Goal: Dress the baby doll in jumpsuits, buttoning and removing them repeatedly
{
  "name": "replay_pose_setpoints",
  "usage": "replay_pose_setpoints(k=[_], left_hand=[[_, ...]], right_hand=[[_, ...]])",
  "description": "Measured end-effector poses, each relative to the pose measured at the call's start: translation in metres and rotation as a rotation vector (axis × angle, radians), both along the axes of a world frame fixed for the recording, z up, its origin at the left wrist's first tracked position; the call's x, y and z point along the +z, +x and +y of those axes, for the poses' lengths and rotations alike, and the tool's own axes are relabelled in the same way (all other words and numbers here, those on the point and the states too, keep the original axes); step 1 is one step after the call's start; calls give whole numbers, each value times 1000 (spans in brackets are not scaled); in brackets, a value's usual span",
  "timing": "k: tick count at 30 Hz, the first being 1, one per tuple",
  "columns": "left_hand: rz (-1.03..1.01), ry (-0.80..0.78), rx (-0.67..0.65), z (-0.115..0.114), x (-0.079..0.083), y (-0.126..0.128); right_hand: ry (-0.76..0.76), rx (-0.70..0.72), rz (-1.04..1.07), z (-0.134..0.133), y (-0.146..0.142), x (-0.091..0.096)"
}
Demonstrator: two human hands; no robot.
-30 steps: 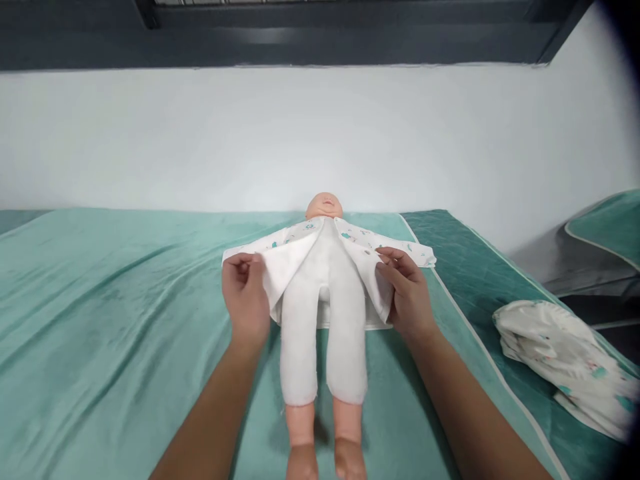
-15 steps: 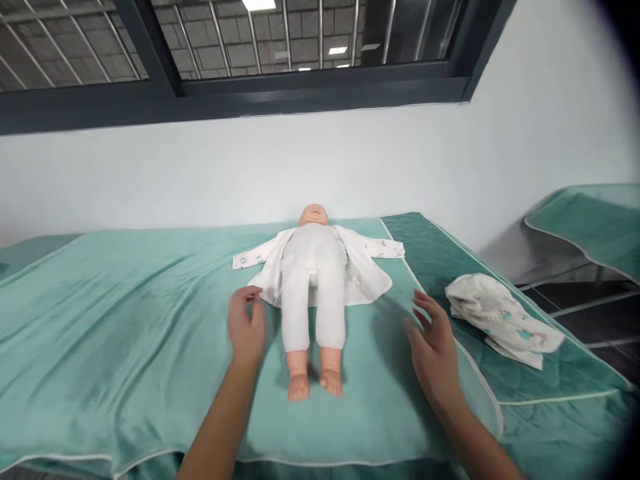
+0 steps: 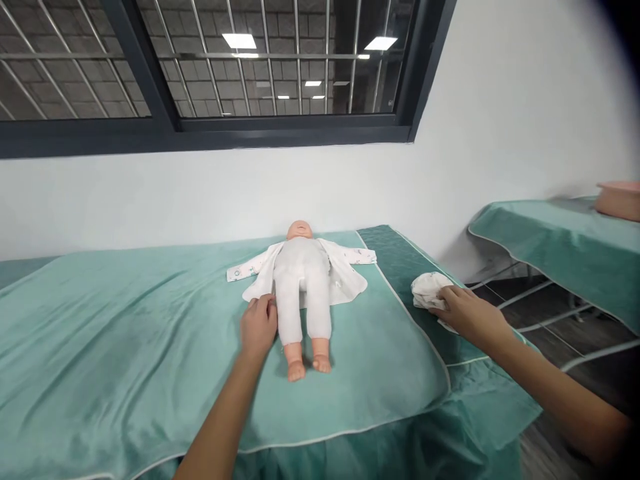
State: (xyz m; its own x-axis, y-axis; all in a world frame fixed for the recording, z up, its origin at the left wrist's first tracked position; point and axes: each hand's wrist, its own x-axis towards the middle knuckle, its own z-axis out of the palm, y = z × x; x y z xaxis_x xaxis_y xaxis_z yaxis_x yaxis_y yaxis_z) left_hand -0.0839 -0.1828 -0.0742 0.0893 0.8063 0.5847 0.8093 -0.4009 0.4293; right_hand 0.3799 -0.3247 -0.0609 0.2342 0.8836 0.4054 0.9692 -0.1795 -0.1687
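Observation:
A baby doll (image 3: 300, 230) lies on its back, its bare feet toward me. White cloth covers its body and legs. Spread open under and around it is a white printed shirt (image 3: 345, 283), with both sleeves stretched out sideways. My left hand (image 3: 259, 327) rests beside the doll's leg at the shirt's lower edge; its fingers bend down and their tips are hidden. Off to the right, my right hand (image 3: 467, 313) grips a bunched white printed garment (image 3: 429, 290), covering part of it.
A light green sheet (image 3: 150, 347) with some folds covers the bed, over a darker green cover (image 3: 385, 247). At right, past a gap with metal bars, stands another green-covered surface (image 3: 550, 233) bearing a pink basin (image 3: 620, 200). Behind are a white wall and a barred window (image 3: 280, 73).
My right hand has moved right, from beside the doll onto the bunched garment. My left hand has come closer to the doll's leg. The view has turned rightward and up.

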Motion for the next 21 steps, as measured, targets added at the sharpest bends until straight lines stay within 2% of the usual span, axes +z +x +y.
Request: replay_pose_setpoints(k=[2,4,6,9,11,14,15,17,19,21], left_hand=[[-125,31,-60,-2,0,-1],[-244,33,-115,-7,2,0],[-349,20,-164,-17,10,8],[-484,-18,-247,-41,34,32],[-560,-150,-380,-60,55,50],[-672,-482,-667,-84,81,69],[-720,-561,-715,-90,87,71],[-808,-670,-761,-99,95,69],[-898,-749,-751,-103,102,61],[-991,-836,-753,-103,111,50]], right_hand=[[-102,4,-13,3,-1,15],[-191,72,56,6,-8,35],[-207,176,271,8,-23,59],[-149,345,778,8,-64,97],[-163,455,999,9,-99,121],[-117,640,1051,11,-147,151],[-75,670,1070,12,-160,159],[-6,710,1146,15,-181,170],[38,760,1217,17,-195,177],[39,842,1207,19,-206,180]])
